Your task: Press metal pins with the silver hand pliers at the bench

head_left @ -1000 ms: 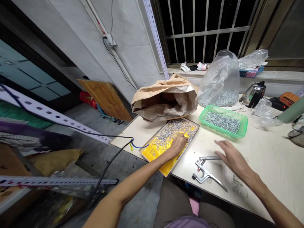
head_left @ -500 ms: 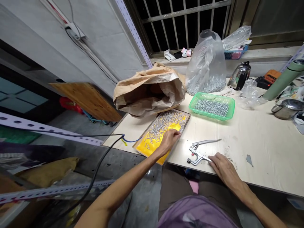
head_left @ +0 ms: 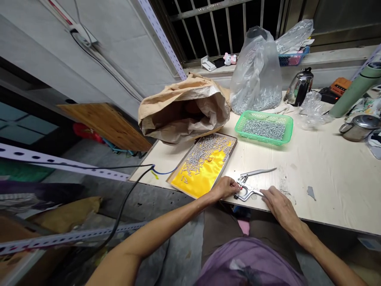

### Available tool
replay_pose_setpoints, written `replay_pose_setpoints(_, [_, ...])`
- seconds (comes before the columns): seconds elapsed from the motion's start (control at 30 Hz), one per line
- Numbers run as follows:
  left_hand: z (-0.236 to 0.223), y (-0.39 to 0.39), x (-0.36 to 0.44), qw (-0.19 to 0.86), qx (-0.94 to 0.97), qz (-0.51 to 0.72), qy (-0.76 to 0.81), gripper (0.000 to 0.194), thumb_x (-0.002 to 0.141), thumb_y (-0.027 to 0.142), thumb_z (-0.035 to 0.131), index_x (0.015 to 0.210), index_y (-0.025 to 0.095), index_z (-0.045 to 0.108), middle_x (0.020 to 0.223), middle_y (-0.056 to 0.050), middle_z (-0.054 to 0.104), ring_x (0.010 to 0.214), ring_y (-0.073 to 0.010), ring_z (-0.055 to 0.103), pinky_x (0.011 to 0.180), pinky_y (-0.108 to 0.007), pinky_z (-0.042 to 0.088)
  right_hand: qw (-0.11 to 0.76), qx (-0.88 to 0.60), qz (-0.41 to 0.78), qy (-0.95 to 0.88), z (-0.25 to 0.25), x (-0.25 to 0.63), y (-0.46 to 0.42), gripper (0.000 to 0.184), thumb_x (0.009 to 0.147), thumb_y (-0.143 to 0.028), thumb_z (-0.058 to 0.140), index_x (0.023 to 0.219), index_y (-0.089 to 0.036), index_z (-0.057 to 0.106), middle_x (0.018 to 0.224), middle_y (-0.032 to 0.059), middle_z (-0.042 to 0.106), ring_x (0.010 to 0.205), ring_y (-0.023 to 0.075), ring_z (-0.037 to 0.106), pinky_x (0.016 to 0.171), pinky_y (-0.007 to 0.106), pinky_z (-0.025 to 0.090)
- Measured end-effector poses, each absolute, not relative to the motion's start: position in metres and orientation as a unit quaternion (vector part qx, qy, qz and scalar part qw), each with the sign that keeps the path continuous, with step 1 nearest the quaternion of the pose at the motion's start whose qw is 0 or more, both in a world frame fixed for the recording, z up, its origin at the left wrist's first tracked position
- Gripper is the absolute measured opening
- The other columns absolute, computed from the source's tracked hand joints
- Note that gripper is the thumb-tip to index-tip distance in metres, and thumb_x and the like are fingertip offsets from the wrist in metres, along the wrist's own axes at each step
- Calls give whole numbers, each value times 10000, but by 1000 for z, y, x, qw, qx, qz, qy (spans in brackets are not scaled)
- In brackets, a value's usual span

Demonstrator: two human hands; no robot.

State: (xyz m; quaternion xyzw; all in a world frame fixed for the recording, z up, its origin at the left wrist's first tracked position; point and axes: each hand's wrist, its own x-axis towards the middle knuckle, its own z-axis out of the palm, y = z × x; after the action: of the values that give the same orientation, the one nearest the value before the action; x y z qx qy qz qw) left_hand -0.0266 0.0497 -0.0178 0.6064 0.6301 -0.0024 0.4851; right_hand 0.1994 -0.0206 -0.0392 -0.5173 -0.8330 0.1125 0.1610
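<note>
My left hand (head_left: pixel 225 187) is at the jaw end of a silver pair of hand pliers (head_left: pixel 247 192), its fingers pinched together; whatever sits between them is too small to make out. With my right hand (head_left: pixel 276 202) I grip the end of the lower handle, while the upper handle stands spread away. The pliers lie on the table near its front edge. Left of them is a shallow tray (head_left: pixel 190 190) lined with yellow, with many small metal pins (head_left: pixel 205 153) scattered over its far part.
A green plastic basket (head_left: pixel 264 141) of similar metal pieces stands behind the pliers. Farther back are an open brown paper bag (head_left: pixel 181 107) and a clear plastic bag (head_left: pixel 256 75). A kettle (head_left: pixel 299 87), a metal cup (head_left: pixel 360 128) and a green flask (head_left: pixel 354 93) stand at the right.
My left hand has moved right from the yellow tray to the jaw end of the pliers. My right hand keeps its hold on the handle. The view has shifted slightly.
</note>
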Motion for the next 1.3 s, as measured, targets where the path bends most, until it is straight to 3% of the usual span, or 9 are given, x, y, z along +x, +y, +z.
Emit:
replay_pose_setpoints(0.23, [-21, 52, -27, 540, 558, -44, 628, 167, 659, 284, 657, 590, 133, 639, 388, 75, 431, 391, -63, 377, 430, -195, 273, 150, -521, 102, -834, -39, 198, -23, 234, 923, -184, 371, 976, -214, 597, 784, 29, 525, 624, 130, 537, 526, 235, 390])
replay_pose_setpoints(0.37, [-21, 52, -27, 572, 527, -76, 623, 170, 680, 273, 647, 581, 141, 607, 374, 76, 435, 359, -62, 356, 408, -200, 271, 136, -507, 84, -847, -37, 203, -14, 199, 886, -271, 487, 1047, -212, 586, 913, 81, 584, 793, 191, 570, 650, 289, 448])
replay_pose_setpoints(0.43, [-19, 52, -26, 583, 516, -89, 622, 161, 688, 268, 647, 597, 143, 606, 378, 77, 446, 356, -60, 354, 408, -198, 280, 108, -508, 67, -852, -38, 207, -3, 430, 807, -391, 603, 1181, -189, 536, 1142, 156, 563, 1013, 279, 538, 779, 374, 459])
replay_pose_setpoints(0.53, [-16, 50, -26, 583, 511, -94, 625, 161, 694, 263, 648, 593, 147, 599, 371, 81, 436, 351, -55, 340, 405, -194, 278, 36, -499, 63, -864, -42, 210, 17, 860, 643, -558, 706, 1337, -144, 411, 1400, 228, 373, 1274, 390, 331, 940, 506, 375])
replay_pose_setpoints(0.67, [-16, 47, -26, 591, 516, -77, 615, 246, 699, 268, 637, 508, 153, 533, 367, 79, 412, 352, -47, 328, 395, -189, 262, -22, -469, 89, -878, -41, 210, 37, 1038, 556, -643, 713, 1381, -126, 353, 1377, 226, 407, 1283, 406, 315, 998, 569, 285])
replay_pose_setpoints(0.83, [-17, 44, -27, 594, 519, -61, 611, 249, 695, 275, 630, 514, 155, 509, 385, 78, 410, 370, -49, 337, 399, -184, 265, -6, -464, 86, -881, -30, 205, 41, 905, 591, -549, 743, 1311, -101, 427, 1158, 187, 564, 1068, 339, 495, 936, 498, 366])
replay_pose_setpoints(1.0, [-13, 37, -31, 511, 597, -74, 614, 323, 767, 400, 589, 578, 140, 559, 462, 45, 456, 463, -82, 435, 477, -203, 342, 4, -476, 92, -875, -23, 201, 31, 615, 650, -406, 751, 1140, -105, 533, 1007, 133, 591, 916, 267, 524, 761, 368, 436])
replay_pose_setpoints(1.17, [-12, 27, -15, 254, 821, 37, 511, 194, 844, 342, 559, 879, 159, 614, 920, -64, 613, 887, -187, 548, 764, -284, 443, 37, -477, 82, -874, -29, 197, 22, 488, 681, -307, 735, 1090, -137, 530, 959, 100, 581, 887, 250, 515, 708, 345, 433])
replay_pose_setpoints(1.3, [-19, 36, 12, 187, 908, 25, 373, 331, 850, 359, 570, 1117, 170, 516, 1122, -111, 555, 1045, -248, 494, 866, -371, 440, 48, -482, 74, -872, -33, 196, 18, 482, 672, -327, 738, 1073, -160, 528, 933, 94, 576, 876, 258, 517, 690, 352, 437])
